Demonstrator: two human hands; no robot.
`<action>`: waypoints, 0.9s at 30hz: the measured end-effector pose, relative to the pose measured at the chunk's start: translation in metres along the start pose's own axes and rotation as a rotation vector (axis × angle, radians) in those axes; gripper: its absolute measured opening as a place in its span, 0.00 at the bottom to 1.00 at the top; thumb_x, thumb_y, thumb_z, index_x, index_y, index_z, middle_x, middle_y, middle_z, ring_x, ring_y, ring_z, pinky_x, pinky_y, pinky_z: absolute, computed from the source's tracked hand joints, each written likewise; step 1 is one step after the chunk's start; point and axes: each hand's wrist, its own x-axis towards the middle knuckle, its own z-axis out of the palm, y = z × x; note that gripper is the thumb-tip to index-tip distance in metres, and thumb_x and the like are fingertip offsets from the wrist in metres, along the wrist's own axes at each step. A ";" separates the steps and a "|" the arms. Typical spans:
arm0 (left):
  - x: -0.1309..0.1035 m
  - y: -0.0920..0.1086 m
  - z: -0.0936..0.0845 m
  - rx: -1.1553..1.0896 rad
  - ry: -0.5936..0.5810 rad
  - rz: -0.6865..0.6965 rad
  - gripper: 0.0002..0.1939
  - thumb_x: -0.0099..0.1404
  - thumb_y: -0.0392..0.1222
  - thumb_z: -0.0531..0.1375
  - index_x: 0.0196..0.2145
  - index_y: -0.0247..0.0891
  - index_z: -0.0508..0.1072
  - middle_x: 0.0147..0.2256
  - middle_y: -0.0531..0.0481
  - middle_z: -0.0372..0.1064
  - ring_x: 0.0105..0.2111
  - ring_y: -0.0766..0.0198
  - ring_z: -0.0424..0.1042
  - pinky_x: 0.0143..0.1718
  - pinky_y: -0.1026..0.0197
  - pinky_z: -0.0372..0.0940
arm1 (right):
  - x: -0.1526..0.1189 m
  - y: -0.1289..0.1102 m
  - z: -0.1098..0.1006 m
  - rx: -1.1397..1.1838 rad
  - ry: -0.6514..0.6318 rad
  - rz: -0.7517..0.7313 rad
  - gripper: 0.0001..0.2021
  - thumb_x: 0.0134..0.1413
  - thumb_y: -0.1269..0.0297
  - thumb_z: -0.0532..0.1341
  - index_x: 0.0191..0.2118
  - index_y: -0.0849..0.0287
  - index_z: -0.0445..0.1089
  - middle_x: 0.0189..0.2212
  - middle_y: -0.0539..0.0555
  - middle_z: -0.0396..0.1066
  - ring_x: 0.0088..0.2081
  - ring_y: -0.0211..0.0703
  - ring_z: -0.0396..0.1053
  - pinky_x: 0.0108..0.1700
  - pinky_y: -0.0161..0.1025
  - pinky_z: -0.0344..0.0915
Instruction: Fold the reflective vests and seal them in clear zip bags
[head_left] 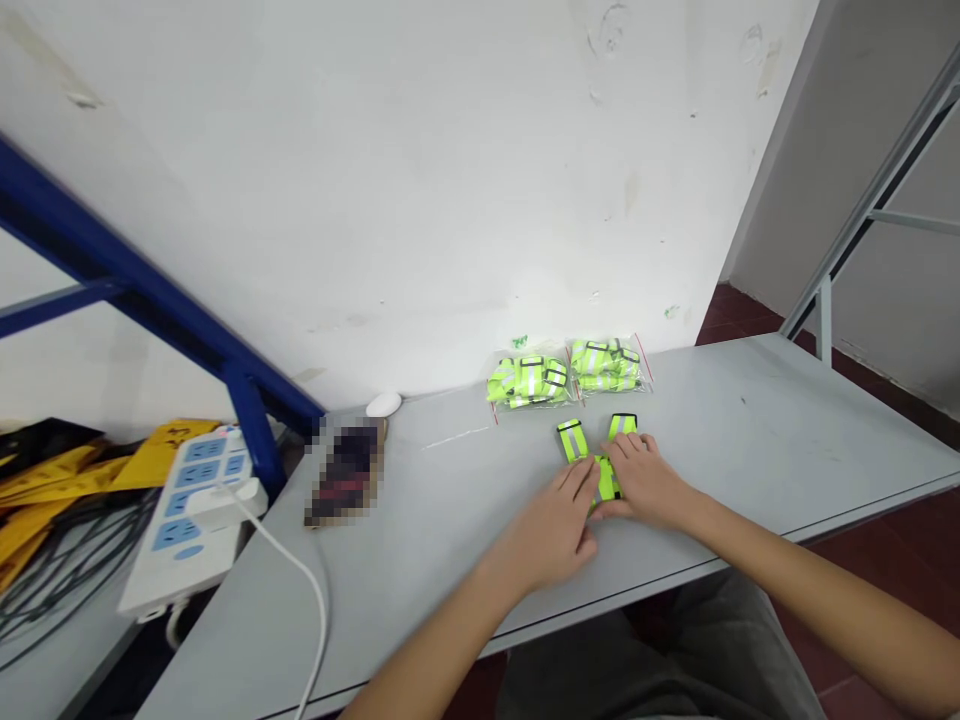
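Note:
A neon-yellow reflective strap (607, 482) with a grey stripe lies folded on the grey table under both my hands. Two of its ends, edged in black, stick out beyond my fingers toward the wall. My left hand (551, 535) rests on its near left side, fingers stretched over the fabric and thumb held apart. From the right, my right hand (646, 484) closes on the strap, its fingers bent over the top and its thumb at the near edge. My hands cover much of the folded middle.
Two clear bags, a left bag (529, 380) and a right bag (608, 365), hold similar yellow straps by the wall. Further left are a white oval object (384, 404), a pixelated item (347, 472), a power strip (187, 500) with a white cable, and a blue frame (150, 290).

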 end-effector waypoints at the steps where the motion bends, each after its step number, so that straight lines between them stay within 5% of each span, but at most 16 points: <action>1: 0.001 0.001 0.003 0.020 -0.009 -0.012 0.37 0.62 0.39 0.54 0.66 0.33 0.46 0.64 0.35 0.50 0.64 0.48 0.50 0.60 0.47 0.54 | -0.001 0.001 0.001 0.031 0.007 -0.004 0.39 0.51 0.36 0.56 0.56 0.66 0.60 0.45 0.66 0.65 0.48 0.60 0.61 0.49 0.54 0.56; 10: 0.029 0.001 0.035 0.333 -0.028 -0.060 0.29 0.65 0.38 0.55 0.61 0.27 0.53 0.57 0.27 0.61 0.57 0.45 0.63 0.56 0.47 0.58 | -0.007 0.013 0.005 0.354 -0.007 -0.030 0.41 0.44 0.44 0.65 0.59 0.61 0.51 0.52 0.66 0.59 0.56 0.62 0.55 0.54 0.57 0.56; 15: 0.032 0.004 0.037 0.378 0.015 -0.066 0.28 0.65 0.40 0.57 0.61 0.38 0.55 0.54 0.30 0.64 0.53 0.43 0.67 0.51 0.45 0.63 | -0.010 0.016 0.003 0.546 0.050 -0.098 0.35 0.48 0.62 0.62 0.58 0.58 0.43 0.60 0.68 0.49 0.64 0.58 0.46 0.60 0.57 0.49; 19: 0.038 0.004 0.033 0.392 0.018 -0.069 0.26 0.67 0.41 0.55 0.61 0.42 0.57 0.48 0.32 0.67 0.48 0.44 0.70 0.45 0.47 0.65 | -0.009 0.020 0.004 0.773 0.069 0.031 0.33 0.45 0.71 0.54 0.58 0.55 0.41 0.63 0.63 0.43 0.67 0.48 0.40 0.62 0.53 0.49; 27: 0.053 0.018 0.021 0.411 -0.040 -0.226 0.34 0.61 0.54 0.62 0.61 0.43 0.59 0.46 0.35 0.68 0.42 0.46 0.72 0.39 0.50 0.68 | 0.010 0.025 0.005 1.606 0.182 0.431 0.20 0.40 0.67 0.51 0.44 0.54 0.60 0.53 0.56 0.65 0.59 0.47 0.58 0.61 0.51 0.52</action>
